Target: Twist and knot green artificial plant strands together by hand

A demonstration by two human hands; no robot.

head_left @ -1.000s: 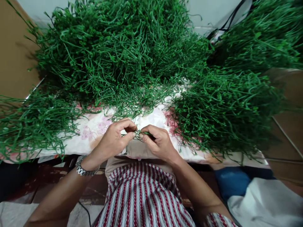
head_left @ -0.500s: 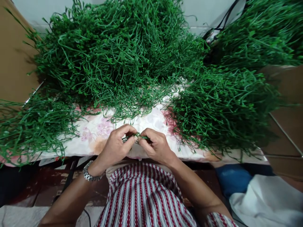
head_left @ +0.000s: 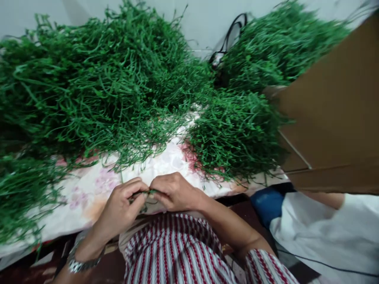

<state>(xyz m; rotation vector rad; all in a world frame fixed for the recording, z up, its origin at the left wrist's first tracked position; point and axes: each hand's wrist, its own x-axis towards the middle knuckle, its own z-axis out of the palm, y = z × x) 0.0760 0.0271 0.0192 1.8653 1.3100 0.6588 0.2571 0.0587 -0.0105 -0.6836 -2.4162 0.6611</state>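
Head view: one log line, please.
left hand: pinching green stems | right hand: pinching green stems | position: by floral cloth's near edge

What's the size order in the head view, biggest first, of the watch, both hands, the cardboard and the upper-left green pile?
1. Green pile
2. Cardboard
3. Left hand and right hand: too alike to rank
4. Watch
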